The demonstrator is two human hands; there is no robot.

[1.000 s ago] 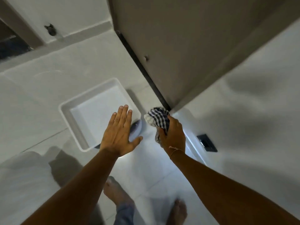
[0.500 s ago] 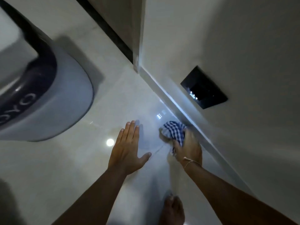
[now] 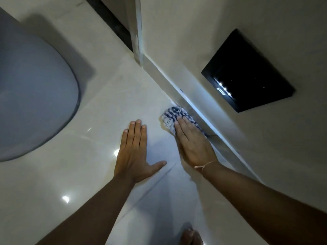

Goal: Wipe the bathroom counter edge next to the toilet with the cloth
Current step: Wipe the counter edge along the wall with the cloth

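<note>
A blue-and-white checked cloth [image 3: 170, 119] lies on the glossy pale surface [image 3: 109, 106], tight against the light edge strip [image 3: 191, 103] at the foot of the right wall. My right hand [image 3: 192, 144] presses flat on the cloth, fingers straight, covering its near half. My left hand [image 3: 136, 152] rests flat and spread on the same surface just to the left, holding nothing. The grey toilet [image 3: 31, 105] bulges in at the left.
A black flush plate [image 3: 247, 71] is set in the right wall above the strip. A dark gap [image 3: 113, 20] and a pale upright corner trim [image 3: 138, 32] stand at the top centre. My bare foot [image 3: 192, 236] shows at the bottom edge.
The view has dropped closer to the surface and the toilet has slid left. My right hand, earlier bunched around the cloth, now lies flat on it against the strip. My left hand stays spread.
</note>
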